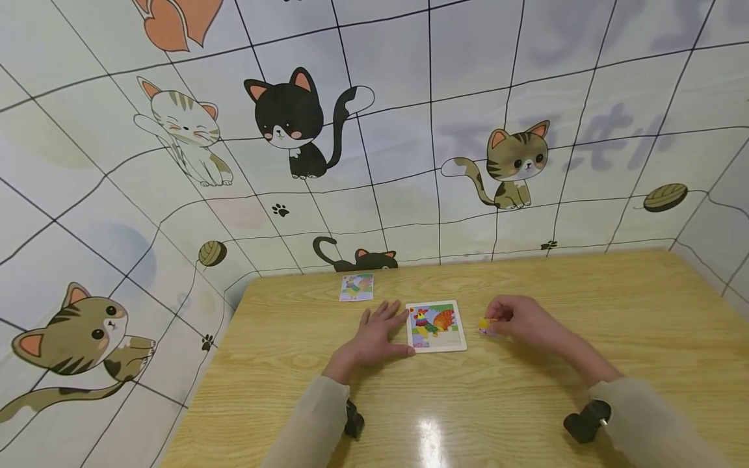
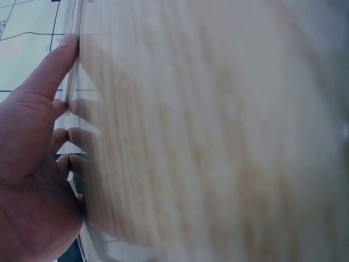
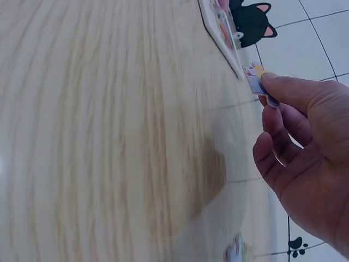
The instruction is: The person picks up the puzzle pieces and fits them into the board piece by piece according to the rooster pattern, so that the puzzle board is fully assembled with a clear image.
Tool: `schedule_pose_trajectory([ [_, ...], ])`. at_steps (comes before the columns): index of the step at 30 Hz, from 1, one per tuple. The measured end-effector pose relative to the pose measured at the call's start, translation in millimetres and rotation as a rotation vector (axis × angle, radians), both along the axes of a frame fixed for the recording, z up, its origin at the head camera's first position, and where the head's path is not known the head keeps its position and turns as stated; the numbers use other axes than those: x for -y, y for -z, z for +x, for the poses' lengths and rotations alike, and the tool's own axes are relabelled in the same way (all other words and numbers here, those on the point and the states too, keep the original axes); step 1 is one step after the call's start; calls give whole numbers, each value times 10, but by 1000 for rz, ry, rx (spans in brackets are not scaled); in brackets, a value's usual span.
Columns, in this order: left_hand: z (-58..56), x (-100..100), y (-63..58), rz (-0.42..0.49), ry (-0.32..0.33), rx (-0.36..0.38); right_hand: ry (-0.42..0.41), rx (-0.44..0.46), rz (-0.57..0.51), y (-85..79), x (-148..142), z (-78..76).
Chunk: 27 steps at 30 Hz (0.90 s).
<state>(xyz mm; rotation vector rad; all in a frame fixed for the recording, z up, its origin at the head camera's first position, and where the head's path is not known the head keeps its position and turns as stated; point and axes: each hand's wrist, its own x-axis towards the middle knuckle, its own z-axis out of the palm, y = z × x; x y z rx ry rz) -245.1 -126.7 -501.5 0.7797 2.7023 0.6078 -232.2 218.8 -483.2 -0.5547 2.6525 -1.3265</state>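
Observation:
A white-framed jigsaw puzzle [image 1: 435, 327] with a rooster picture lies on the table; a pale patch shows at its lower right. My left hand [image 1: 374, 339] rests at the puzzle's left side, fingers spread, thumb at the lower-left corner. In the left wrist view the left hand's thumb [image 2: 52, 68] is extended along the frame edge. My right hand [image 1: 523, 322] pinches a small yellow and purple puzzle piece [image 1: 486, 326] between thumb and fingers, just right of the frame. The right wrist view shows that puzzle piece [image 3: 255, 80] held above the table.
A small picture card [image 1: 356, 287] of a rooster lies behind the left hand, near the table's back edge. Another small piece [image 3: 236, 251] lies on the table in the right wrist view. A cat-patterned wall covering [image 1: 404, 162] rises behind the wooden table [image 1: 281, 390].

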Motion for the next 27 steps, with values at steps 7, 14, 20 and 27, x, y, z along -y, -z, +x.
schedule_pose_trajectory([
  [7, 4, 10, -1, -2, -6, 0, -27, -14, -47, -12, 256, -45],
  [14, 2, 5, 2, 7, -3, 10, -54, -25, -76, 75, 485, -25],
  [20, -15, 13, 24, 10, -13, 3, -67, -41, -70, 156, 712, 4],
  [27, -13, 12, 15, 8, -9, 10, -41, -83, -84, 225, 863, 27],
])
